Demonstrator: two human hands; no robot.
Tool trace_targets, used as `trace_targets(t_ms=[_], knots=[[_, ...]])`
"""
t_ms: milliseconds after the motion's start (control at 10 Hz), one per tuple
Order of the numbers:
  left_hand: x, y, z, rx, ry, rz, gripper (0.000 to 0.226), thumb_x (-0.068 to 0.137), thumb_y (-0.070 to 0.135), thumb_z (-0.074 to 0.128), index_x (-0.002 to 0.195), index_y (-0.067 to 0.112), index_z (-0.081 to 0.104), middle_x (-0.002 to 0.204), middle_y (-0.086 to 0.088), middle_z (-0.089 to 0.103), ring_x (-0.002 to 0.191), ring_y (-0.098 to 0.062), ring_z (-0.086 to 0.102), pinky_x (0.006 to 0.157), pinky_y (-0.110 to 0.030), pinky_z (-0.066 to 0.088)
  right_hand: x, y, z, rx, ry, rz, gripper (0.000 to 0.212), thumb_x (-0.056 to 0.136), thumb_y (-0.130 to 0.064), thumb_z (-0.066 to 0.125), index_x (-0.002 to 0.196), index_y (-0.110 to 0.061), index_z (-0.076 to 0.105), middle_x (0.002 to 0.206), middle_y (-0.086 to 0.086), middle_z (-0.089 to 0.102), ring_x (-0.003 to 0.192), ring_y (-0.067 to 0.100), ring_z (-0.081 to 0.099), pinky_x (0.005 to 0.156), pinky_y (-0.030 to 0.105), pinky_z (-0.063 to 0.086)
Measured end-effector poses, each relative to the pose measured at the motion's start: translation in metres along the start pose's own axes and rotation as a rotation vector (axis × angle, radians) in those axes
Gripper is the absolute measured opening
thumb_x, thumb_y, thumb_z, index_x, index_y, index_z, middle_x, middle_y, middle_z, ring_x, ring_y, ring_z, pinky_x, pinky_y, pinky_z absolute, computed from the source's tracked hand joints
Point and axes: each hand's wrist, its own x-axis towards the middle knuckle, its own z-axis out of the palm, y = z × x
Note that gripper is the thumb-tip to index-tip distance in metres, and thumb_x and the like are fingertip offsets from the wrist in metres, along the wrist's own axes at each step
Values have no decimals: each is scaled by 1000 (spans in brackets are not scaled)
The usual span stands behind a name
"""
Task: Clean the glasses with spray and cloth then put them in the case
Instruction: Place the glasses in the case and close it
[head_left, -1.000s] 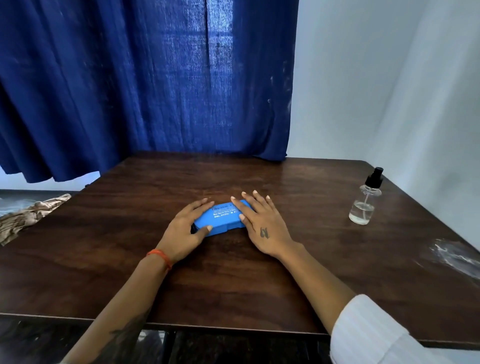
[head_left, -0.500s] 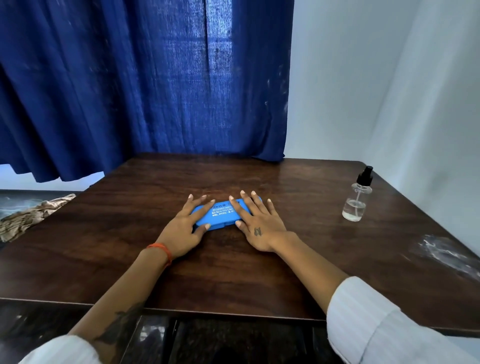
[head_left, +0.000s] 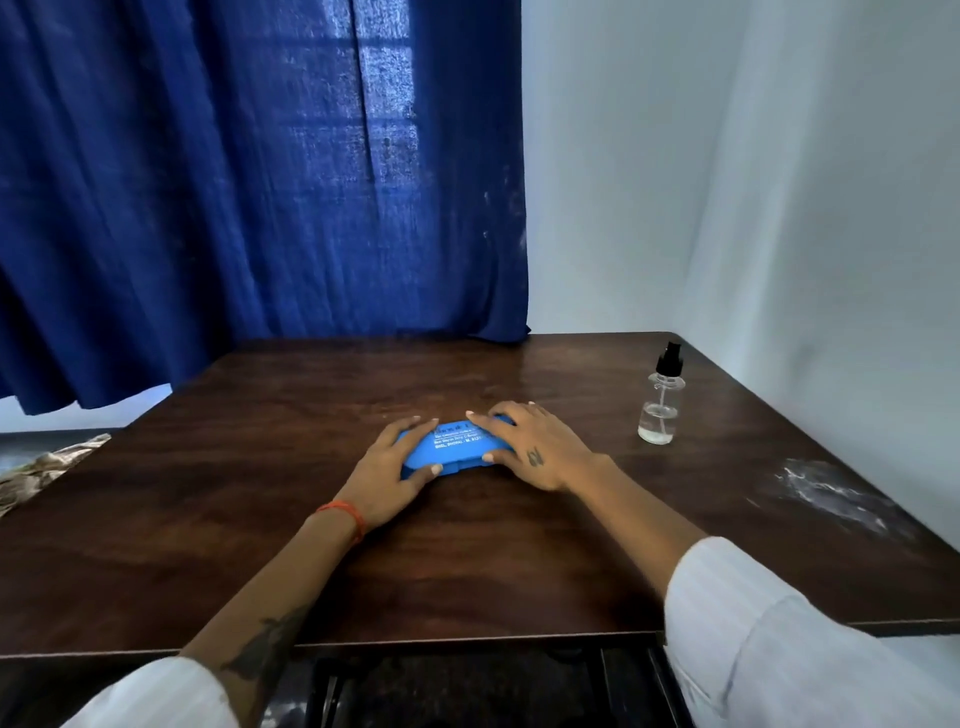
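A closed blue glasses case (head_left: 453, 448) with white print on its lid lies in the middle of the dark wooden table (head_left: 467, 561). My left hand (head_left: 390, 470) grips its left end, fingers over the top and thumb on the front edge. At the case's right end my right hand (head_left: 535, 449) holds it the same way, thumb at the front. A clear spray bottle (head_left: 661, 402) with a black pump top stands upright to the right, apart from both hands. No glasses or cloth show on the table.
A blue curtain (head_left: 260, 182) hangs behind the table's far edge. White walls close in at the back right and right side. A pale smear (head_left: 826, 493) marks the table's right part. Crumpled beige fabric (head_left: 47, 470) lies beyond the left edge.
Both hands went from lying flat beside and over the case to curling around its two ends. The head camera tilted, shifting the whole scene in view.
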Motion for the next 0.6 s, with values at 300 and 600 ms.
trace_targets(t_ms=[300,600], knots=[[47,37,49,-36,-98,92,58,88,28,57,140,28,32,150,-2,25,138,-19,24,114,-32,21,-51,59,6,14,137,168,53,97,-40,38,146,-29,20,146,6,33,133,24,28,112,36,24],[62,40,66,-25,-25,172,55,90,36,52,140,27,33,150,-3,27,139,-19,23,114,-28,17,-55,71,11,12,153,180,57,95,-47,38,146,-29,19,148,5,33,140,23,20,116,38,9]])
